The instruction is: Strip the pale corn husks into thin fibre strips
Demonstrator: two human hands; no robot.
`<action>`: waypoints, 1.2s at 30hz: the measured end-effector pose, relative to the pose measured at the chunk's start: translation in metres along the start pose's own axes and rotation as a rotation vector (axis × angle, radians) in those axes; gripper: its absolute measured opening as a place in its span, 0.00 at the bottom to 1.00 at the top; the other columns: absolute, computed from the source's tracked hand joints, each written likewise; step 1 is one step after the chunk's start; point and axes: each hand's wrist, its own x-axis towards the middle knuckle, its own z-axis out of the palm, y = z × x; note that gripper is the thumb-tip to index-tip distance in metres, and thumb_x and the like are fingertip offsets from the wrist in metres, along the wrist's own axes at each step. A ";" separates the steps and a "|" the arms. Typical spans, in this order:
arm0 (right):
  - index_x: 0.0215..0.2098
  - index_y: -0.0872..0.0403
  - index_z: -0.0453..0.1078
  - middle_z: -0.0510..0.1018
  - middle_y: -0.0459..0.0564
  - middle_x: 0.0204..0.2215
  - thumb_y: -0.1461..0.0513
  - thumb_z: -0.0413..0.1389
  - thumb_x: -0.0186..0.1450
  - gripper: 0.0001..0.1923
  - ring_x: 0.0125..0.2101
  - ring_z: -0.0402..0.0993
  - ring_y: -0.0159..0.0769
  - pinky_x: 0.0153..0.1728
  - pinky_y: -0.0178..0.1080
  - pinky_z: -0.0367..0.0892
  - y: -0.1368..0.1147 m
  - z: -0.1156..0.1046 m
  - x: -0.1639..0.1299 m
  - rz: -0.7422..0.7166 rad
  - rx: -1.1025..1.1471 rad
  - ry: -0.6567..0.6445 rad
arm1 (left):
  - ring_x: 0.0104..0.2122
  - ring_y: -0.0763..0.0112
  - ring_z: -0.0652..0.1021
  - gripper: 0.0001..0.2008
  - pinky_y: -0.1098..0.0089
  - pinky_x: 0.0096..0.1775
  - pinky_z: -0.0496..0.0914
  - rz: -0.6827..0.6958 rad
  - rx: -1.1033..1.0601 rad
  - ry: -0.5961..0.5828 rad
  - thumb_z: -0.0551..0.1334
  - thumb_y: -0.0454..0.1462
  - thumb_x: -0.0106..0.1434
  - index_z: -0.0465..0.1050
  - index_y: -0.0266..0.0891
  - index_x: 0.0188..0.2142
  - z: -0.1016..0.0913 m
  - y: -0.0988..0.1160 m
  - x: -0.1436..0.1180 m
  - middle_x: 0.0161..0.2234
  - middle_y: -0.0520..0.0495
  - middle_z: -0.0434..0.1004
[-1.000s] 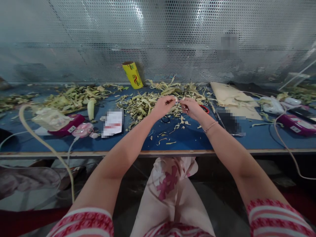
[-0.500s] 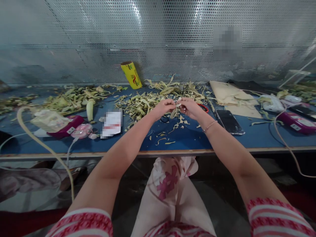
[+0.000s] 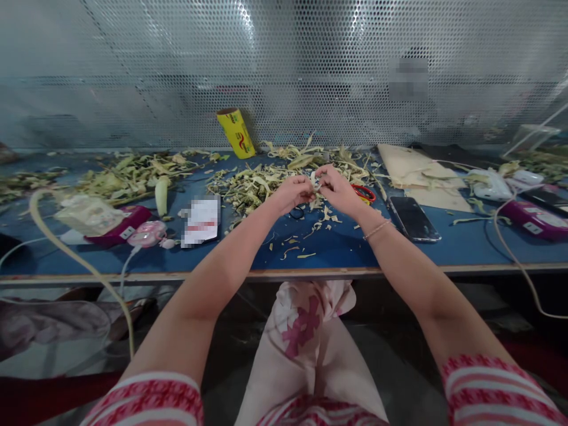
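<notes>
My left hand and my right hand meet over the blue table, fingers pinched together on a small pale vegetable piece held between them. A heap of pale green husk peelings lies just behind and to the left of the hands. Small scraps are scattered on the table below the hands. Red-handled scissors lie right beside my right hand.
A yellow roll leans on the perforated metal wall. A dark phone and cardboard lie to the right, magenta devices with cables at both sides. More peelings cover the left.
Both hands have lifted slightly and closed in on each other; a peeling strip that hung below them half a second ago is gone from between the fingers.
</notes>
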 end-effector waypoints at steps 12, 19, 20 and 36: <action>0.42 0.50 0.67 0.66 0.55 0.45 0.66 0.50 0.65 0.09 0.49 0.66 0.45 0.48 0.54 0.68 0.000 -0.007 0.000 -0.282 -0.423 0.185 | 0.19 0.84 0.70 0.08 0.81 0.27 0.68 -0.032 -0.384 0.141 0.57 0.25 0.55 0.66 0.33 0.21 -0.006 0.012 0.001 0.20 0.51 0.70; 0.40 0.49 0.71 0.66 0.55 0.46 0.65 0.48 0.66 0.11 0.50 0.65 0.44 0.50 0.52 0.66 -0.003 -0.002 -0.002 -0.357 -0.497 0.075 | 0.21 0.82 0.72 0.09 0.82 0.30 0.71 -0.101 -0.496 0.191 0.57 0.26 0.58 0.67 0.33 0.23 -0.006 0.012 0.002 0.20 0.50 0.71; 0.39 0.49 0.71 0.66 0.54 0.45 0.65 0.49 0.66 0.10 0.49 0.65 0.44 0.49 0.52 0.66 -0.004 -0.002 -0.002 -0.366 -0.499 0.073 | 0.21 0.82 0.72 0.09 0.82 0.29 0.71 -0.102 -0.490 0.193 0.57 0.26 0.58 0.67 0.33 0.23 -0.006 0.011 0.002 0.19 0.50 0.71; 0.34 0.52 0.73 0.73 0.50 0.31 0.62 0.51 0.65 0.08 0.34 0.68 0.36 0.37 0.41 0.67 -0.004 -0.001 0.001 -0.223 -0.262 0.237 | 0.22 0.81 0.71 0.04 0.75 0.30 0.67 0.213 -0.008 0.067 0.66 0.29 0.51 0.73 0.34 0.23 0.000 -0.002 0.002 0.20 0.53 0.70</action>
